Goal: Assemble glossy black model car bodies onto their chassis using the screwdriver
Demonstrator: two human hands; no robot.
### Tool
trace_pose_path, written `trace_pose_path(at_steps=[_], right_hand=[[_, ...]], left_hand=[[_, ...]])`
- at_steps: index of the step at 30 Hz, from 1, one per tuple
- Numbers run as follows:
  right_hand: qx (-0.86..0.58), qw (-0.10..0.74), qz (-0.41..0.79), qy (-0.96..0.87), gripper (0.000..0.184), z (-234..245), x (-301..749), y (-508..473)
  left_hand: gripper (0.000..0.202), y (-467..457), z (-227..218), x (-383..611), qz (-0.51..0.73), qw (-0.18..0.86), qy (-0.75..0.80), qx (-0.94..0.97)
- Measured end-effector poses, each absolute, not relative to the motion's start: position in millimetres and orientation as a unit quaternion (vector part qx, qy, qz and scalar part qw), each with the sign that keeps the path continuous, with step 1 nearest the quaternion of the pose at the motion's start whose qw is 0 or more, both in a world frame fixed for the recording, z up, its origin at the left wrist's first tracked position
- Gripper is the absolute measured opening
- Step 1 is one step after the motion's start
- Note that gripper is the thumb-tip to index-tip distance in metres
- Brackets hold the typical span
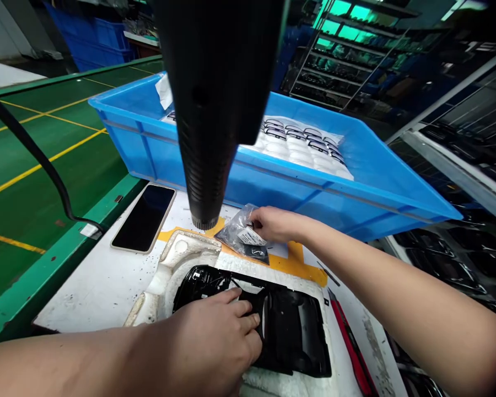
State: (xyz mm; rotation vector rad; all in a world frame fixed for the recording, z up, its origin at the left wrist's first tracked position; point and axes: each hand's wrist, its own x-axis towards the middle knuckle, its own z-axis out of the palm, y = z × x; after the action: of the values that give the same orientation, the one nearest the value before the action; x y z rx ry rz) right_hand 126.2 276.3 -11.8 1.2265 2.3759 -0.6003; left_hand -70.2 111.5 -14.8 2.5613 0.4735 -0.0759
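My left hand (231, 336) lies over a glossy black molded plastic part (297, 331), its fingers spread on the middle of it. The part sits in a worn white foam cradle (190, 248). Just beyond, my right hand (275, 223) is at the mouth of a clear plastic bag (235, 229) with a white printed label and dark contents. Its fingers are curled together there, and what they pinch is hidden. Yellow tape (297, 264) runs on the table beneath the bag.
A black cylindrical tool (209, 182) hangs down in front, close above the table. Behind stands a large blue bin (314, 190) holding wrapped parts. A phone (144, 218) lies at left, a red-handled cutter (351, 347) at right. A black cable (37, 151) hangs at left; racks (347, 55) stand behind.
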Motion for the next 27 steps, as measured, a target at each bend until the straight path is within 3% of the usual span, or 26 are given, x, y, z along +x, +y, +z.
trace_pose_path(at_steps=[10, 27], right_hand=[[0.411, 0.202, -0.2, 0.866, 0.027, -6.9, 127.8, 271.0], [0.627, 0.192, -0.105, 0.748, 0.036, -29.4, 127.2, 256.3]], left_hand=[[0.032, 112.5, -9.0, -71.8, -0.036, 0.284, 0.186, 0.94], [0.033, 109.8, -7.7, -72.1, -0.033, 0.272, 0.19, 0.943]])
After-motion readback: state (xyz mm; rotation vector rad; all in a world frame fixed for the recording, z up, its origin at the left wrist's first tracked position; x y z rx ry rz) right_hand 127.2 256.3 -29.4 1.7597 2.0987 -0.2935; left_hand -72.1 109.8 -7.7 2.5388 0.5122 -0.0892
